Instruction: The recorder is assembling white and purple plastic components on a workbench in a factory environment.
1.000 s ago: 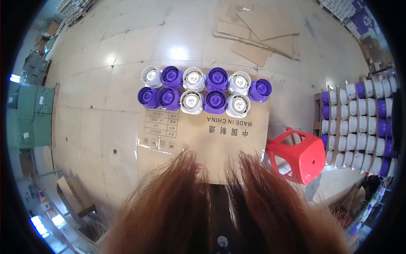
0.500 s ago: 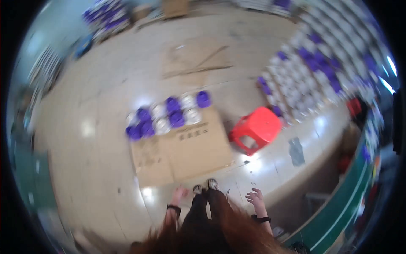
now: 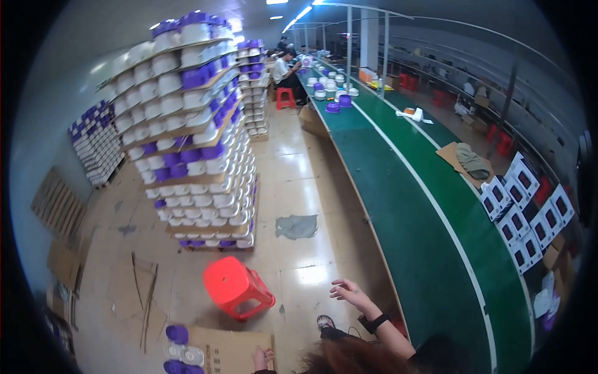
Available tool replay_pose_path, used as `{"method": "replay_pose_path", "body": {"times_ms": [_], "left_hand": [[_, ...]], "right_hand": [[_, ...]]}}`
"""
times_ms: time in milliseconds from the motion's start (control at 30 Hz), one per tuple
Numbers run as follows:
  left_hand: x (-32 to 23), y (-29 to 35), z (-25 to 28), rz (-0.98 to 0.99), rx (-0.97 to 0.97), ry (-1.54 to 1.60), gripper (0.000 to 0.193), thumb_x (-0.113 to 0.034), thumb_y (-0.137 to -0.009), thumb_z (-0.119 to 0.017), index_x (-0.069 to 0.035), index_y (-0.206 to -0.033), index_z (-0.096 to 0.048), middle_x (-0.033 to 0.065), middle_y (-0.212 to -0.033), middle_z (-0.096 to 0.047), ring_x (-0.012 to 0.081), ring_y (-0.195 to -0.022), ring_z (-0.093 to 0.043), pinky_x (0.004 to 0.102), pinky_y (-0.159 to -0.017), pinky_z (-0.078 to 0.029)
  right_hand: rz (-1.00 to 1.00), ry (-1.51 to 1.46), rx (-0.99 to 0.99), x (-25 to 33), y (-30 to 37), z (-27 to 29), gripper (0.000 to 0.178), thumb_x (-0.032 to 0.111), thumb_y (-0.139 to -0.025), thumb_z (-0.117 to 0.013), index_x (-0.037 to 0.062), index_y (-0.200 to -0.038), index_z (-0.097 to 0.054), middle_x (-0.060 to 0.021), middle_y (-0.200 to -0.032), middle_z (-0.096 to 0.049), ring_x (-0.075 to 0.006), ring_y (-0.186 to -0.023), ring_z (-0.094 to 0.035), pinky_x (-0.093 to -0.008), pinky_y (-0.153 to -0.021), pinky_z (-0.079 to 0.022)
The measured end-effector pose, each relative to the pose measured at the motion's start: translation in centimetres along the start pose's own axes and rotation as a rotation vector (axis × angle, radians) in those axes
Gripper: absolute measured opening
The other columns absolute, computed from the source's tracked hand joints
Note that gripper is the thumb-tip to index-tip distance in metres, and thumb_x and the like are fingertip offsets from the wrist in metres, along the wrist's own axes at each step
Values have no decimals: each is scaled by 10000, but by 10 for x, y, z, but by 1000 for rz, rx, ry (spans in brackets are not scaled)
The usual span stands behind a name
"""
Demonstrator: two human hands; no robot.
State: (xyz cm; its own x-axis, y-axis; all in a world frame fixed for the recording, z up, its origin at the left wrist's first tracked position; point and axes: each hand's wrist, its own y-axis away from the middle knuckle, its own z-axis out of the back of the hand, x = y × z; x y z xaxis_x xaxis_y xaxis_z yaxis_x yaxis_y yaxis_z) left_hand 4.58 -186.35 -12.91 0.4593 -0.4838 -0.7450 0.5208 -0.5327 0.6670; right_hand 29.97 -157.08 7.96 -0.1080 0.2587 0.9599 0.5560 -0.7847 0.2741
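My right hand [image 3: 350,293], with a dark band on its wrist, hangs over the tiled floor beside the green conveyor bench [image 3: 389,193]. Its fingers are loosely spread, and it holds nothing. Low in the picture, my left hand [image 3: 263,358] is above a flat cardboard sheet [image 3: 240,346], its fingers slightly bent and apart with nothing seen in them. At the sheet's left end are purple plastic bowl-like parts [image 3: 177,334] and white ones [image 3: 192,356], partly cut off by the lower edge. A red plastic stool [image 3: 233,283] stands just beyond the sheet.
A tall stack of white and purple parts [image 3: 199,165] layered with cardboard rises at left. Far along the bench, a person [image 3: 285,70] sits on a red stool [image 3: 285,98]. Bowls [image 3: 333,107] stand on the bench; white printed boxes [image 3: 520,237] are to its right.
My view has swung right and up, from the cardboard sheet to the long bench and tall stack. The sheet, its parts and the stool now appear lower left. Both hands remain empty.
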Motion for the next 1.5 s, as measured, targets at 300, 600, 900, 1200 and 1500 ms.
{"method": "replay_pose_path", "body": {"times_ms": [300,600,900,1200,1500], "left_hand": [[-394,-10,-219,-621,133,263,213,-237,-914,-351,-51,-957,-445,29,-829,-519,116,-704,-521,244,-610,-453],[-656,65,-257,-2206,94,143,636,-422,-804,-508,-73,-1281,-271,191,-1280,-300,307,-1111,-373,434,-849,-380],[-849,-13,-323,-2270,-209,261,846,-470,-729,-590,-54,-1328,-161,195,-1344,-203,363,-1202,-273,501,-948,-272],[-1027,-93,-306,-2573,-506,741,855,-463,-719,-603,-47,-1325,-165,193,-1344,-204,358,-1204,-272,496,-952,-266],[-1115,-185,-394,-2588,-393,328,864,-456,-709,-615,-41,-1322,-169,191,-1345,-205,353,-1207,-270,492,-956,-260]], "right_hand": [[139,-171,-203,65,-98,94,215,102,-860,-432,4,-1045,-484,-94,-884,-594,-156,-788,-595,-251,-689,-461],[36,-116,-139,91,-243,91,191,108,-863,-442,4,-1006,-515,-85,-852,-601,-149,-751,-600,-228,-658,-454],[326,59,-219,195,-413,107,202,185,-839,-520,13,-945,-513,-36,-731,-567,-112,-608,-528,-246,-556,-445],[25,-62,-305,154,-517,119,215,197,-821,-552,46,-972,-545,-58,-835,-586,-151,-748,-564,-300,-649,-475],[174,-144,-317,196,-684,193,223,195,-835,-528,40,-994,-543,-66,-838,-607,-131,-715,-573,-269,-639,-474]]}}
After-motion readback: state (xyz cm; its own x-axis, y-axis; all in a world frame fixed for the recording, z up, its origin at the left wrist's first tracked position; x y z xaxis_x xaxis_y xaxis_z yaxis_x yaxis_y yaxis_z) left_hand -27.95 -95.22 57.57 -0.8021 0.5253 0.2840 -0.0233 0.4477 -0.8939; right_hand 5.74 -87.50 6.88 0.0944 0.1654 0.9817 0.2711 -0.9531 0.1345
